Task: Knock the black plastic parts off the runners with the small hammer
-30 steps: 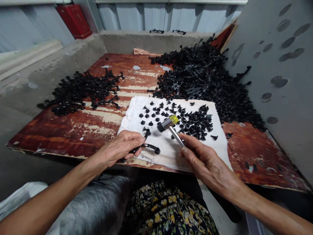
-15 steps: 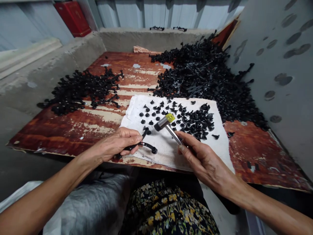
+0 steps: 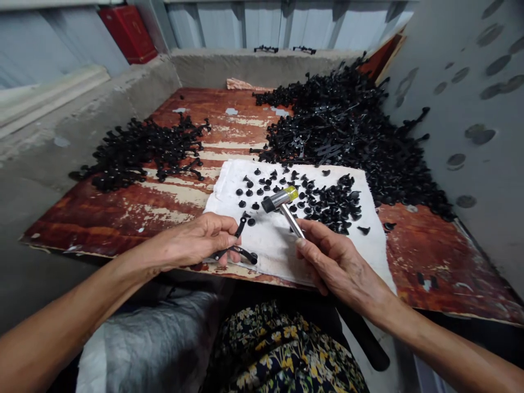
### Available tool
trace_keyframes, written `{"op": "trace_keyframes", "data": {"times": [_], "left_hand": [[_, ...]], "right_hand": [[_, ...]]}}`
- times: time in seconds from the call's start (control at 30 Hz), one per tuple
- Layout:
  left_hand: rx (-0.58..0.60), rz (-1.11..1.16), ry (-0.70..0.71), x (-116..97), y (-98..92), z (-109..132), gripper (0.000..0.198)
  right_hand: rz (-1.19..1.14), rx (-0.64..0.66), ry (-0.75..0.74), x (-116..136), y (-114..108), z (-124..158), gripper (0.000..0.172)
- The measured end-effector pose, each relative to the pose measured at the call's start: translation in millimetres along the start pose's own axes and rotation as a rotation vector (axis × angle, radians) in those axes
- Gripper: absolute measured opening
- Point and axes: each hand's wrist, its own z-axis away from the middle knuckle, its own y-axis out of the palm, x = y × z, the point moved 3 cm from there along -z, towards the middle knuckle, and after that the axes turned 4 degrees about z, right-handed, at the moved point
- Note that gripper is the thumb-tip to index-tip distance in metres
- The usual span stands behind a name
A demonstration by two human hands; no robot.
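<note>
My left hand [image 3: 207, 237] is closed around a black curved-armed piece [image 3: 246, 254] with round ends, at the front edge of the white cloth [image 3: 278, 251]. One arm points up past the fingers and another reaches right; my fingers hide part of it. In my right hand [image 3: 335, 256] is a small mallet [image 3: 279, 200], its steel shank up and its head level over the cloth. One face of the head is black, the other yellow. The black grip slants down below the hand. Small black knobs [image 3: 331, 207] lie loose on the cloth, several standing singly and others heaped at right.
A large pile of black parts [image 3: 335, 120] covers the back right of the worn red-brown board [image 3: 172, 221]. A smaller pile of similar pieces [image 3: 143, 153] lies at left. Concrete ledges [image 3: 213, 65] edge the board, with a grey panel [image 3: 454, 120] at right.
The mallet head has tilted closer to level, and its grip now shows below my right hand. The curved-armed piece has turned slightly in my left hand. The view has shifted a little.
</note>
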Motion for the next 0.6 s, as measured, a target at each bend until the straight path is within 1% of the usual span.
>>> {"op": "trace_keyframes", "data": {"times": [0.13, 0.23, 0.37, 0.47, 0.6], "left_hand": [[-0.012, -0.099, 0.058, -2.0, 0.0, -1.2, 0.038], [-0.017, -0.158, 0.090, 0.8, -0.8, -3.1, 0.042], [-0.044, -0.113, 0.113, 6.0, -0.4, -7.0, 0.044], [-0.029, -0.094, 0.108, 7.7, 2.3, -10.5, 0.044], [-0.013, -0.130, 0.108, 10.2, 2.6, -14.3, 0.044]], "right_hand": [[0.058, 0.013, -0.028, -2.3, 2.1, 1.5, 0.027], [0.131, 0.032, -0.071, -3.0, 3.7, 2.3, 0.030], [0.216, 0.028, -0.111, -2.1, 4.3, 2.1, 0.033], [0.262, 0.037, -0.098, 0.0, 4.1, 1.7, 0.034], [0.318, 0.074, -0.076, 2.6, 1.0, 2.5, 0.034]]}}
